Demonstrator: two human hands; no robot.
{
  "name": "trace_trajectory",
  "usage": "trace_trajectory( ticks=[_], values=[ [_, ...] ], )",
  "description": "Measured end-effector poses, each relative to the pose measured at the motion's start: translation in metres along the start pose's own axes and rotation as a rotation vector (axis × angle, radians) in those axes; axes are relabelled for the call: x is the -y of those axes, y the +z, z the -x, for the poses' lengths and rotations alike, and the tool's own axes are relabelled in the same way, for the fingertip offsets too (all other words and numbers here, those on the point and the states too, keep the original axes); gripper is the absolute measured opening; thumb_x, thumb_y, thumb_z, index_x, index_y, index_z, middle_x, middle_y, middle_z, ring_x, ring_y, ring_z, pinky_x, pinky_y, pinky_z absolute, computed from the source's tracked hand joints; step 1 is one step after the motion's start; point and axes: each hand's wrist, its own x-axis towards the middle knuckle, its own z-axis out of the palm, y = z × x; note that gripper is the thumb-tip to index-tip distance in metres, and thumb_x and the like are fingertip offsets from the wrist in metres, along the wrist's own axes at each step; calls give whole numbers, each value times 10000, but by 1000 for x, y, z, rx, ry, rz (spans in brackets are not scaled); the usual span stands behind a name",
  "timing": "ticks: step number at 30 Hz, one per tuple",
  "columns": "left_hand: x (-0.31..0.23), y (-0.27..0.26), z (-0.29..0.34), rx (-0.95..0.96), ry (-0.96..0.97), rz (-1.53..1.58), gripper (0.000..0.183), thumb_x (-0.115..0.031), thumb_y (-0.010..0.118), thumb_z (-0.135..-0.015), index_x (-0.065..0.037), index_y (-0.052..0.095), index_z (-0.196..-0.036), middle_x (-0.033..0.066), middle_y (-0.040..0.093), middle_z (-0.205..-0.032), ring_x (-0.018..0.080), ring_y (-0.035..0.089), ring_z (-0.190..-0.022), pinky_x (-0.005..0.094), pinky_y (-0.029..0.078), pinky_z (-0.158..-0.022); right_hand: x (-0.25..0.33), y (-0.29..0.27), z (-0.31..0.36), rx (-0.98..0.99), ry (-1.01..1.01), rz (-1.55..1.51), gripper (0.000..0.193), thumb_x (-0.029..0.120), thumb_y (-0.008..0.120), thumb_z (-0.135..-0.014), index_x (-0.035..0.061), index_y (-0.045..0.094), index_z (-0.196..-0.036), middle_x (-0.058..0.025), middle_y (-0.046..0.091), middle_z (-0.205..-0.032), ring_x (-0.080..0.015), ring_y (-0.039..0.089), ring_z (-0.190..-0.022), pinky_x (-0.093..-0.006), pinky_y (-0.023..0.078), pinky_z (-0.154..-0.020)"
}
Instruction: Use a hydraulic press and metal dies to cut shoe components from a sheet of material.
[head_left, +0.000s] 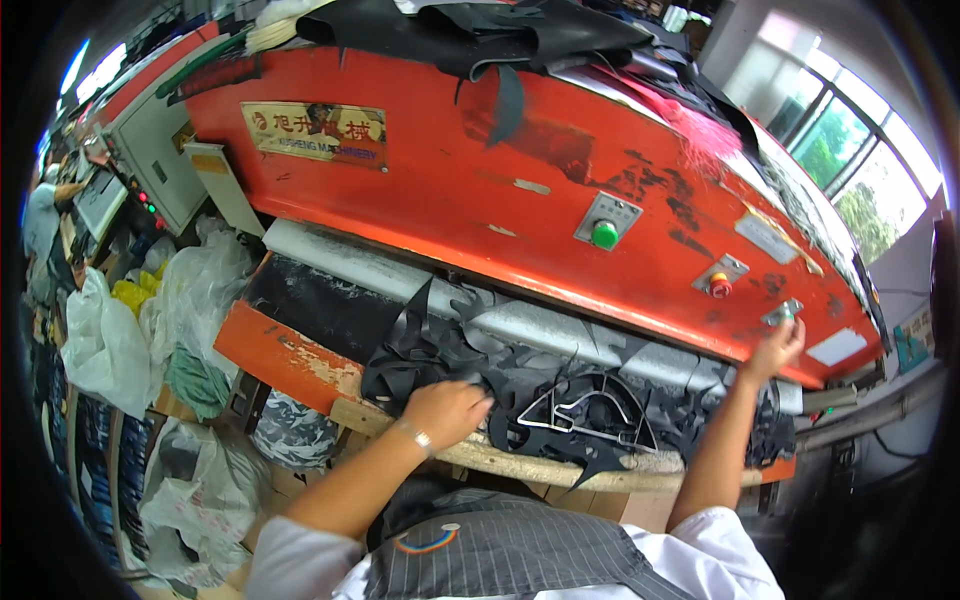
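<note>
My left hand [450, 412] is closed, knuckles up, at the near edge of a heap of black sheet scraps [415, 350]. Whatever its fingers may hold is hidden. To its right a metal-strip cutting die [570, 430], roughly triangular with a curved side, rests on the cut scraps. My right hand [778, 350] reaches up to the front of a red press [430, 200]. Its fingers are pinched at a small control knob [783, 312] on a metal plate, partly covering it.
A green button [605, 234] and a red button [719, 286] stick out of the press front. Black sheets [560, 35] drape over its top. On the left are a grey control cabinet [160, 165] and plastic bags [105, 340]. A wooden edge strip [560, 470] runs before me.
</note>
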Motion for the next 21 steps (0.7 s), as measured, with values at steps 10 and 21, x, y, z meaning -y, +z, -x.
trace_trajectory(
  ticks=[10, 21],
  values=[
    [23, 26, 25, -344, 150, -116, 187, -212, 688, -722, -87, 605, -610, 58, 568, -692, 263, 567, -719, 401, 457, -660, 99, 218, 299, 1071, 187, 120, 467, 372, 671, -827, -1, 633, -1106, -229, 643, -1062, -377, 621, -990, -424, 481, -891],
    [42, 20, 28, -243, 42, -273, 115, -146, 653, -717, -58, 600, -663, 90, 556, -722, 312, 539, -732, 417, 421, -656, 110, 329, 350, 1206, 573, 332, 273, 101, 454, -895, -35, 473, -1130, -282, 539, -1170, -440, 587, -1062, -487, 490, -899]
  ],
)
